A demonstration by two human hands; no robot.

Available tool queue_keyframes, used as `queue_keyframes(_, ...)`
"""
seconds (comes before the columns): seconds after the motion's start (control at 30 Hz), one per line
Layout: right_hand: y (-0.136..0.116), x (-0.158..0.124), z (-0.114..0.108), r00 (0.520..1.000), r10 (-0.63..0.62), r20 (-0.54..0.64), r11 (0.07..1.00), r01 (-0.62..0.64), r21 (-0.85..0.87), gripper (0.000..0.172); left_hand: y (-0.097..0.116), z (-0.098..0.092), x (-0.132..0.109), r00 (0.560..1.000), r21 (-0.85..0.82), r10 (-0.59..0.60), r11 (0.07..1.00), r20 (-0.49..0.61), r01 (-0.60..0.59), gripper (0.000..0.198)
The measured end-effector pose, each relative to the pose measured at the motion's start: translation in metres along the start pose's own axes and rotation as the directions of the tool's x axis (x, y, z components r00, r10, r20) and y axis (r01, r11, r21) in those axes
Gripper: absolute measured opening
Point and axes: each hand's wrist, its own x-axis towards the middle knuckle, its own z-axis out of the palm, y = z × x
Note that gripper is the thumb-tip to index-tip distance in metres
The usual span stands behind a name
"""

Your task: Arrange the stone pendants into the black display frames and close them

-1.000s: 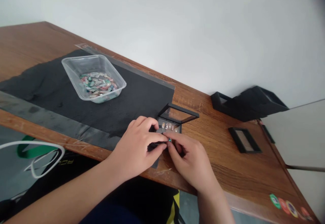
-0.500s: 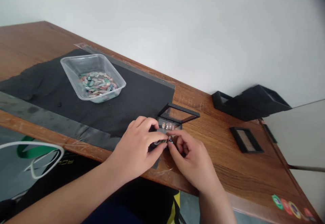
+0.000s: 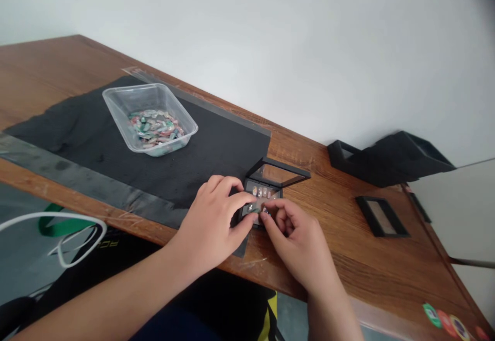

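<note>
A small black display case (image 3: 266, 186) lies on the wooden table (image 3: 340, 248) with its clear-windowed lid raised. A row of small pale stones (image 3: 262, 192) sits inside it. My left hand (image 3: 214, 222) curls round the case's near left side, fingers resting on its frame. My right hand (image 3: 296, 240) meets it from the right, thumb and forefinger pinched over a tiny stone at the case's near edge. Both hands cover the front part of the case.
A clear plastic tray (image 3: 149, 117) with several coloured stones stands on a black mat (image 3: 116, 150). Black cases (image 3: 390, 158) are piled by the wall, and one shut case (image 3: 381, 216) lies flat at the right. Round stickers (image 3: 444, 320) mark the near right edge.
The view has shifted slightly. My right hand's pinch has moved a little further into the case; the left hand keeps its hold on the frame.
</note>
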Motion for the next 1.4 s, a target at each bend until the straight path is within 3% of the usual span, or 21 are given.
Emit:
queue_keyframes(0.37,0.0023,-0.0006,0.0008,0.999,0.021,-0.024,0.998,-0.02,0.058,0.009,0.0008,-0.0012,0.0002,1.0,0.003,-0.001,1.0,0.031,0.001,0.018)
queue_keyframes(0.5,0.0025,0.0006,0.0021,0.999,0.024,-0.029,0.999,-0.023,0.039,0.015,0.0004,-0.0017,-0.0003,0.999,-0.007,-0.01,1.0,0.036,0.01,0.017)
queue_keyframes(0.77,0.0002,0.0018,0.0031,0.999,0.005,-0.051,1.0,-0.006,-0.018,0.013,-0.0022,-0.0065,0.0027,0.997,-0.14,-0.074,0.987,0.035,0.078,0.021)
queue_keyframes(1.4,-0.0001,0.0001,0.0018,1.0,-0.012,-0.004,1.0,0.012,-0.005,0.017,-0.0015,-0.0022,0.0025,0.999,-0.109,-0.037,0.993,0.025,0.039,0.019)
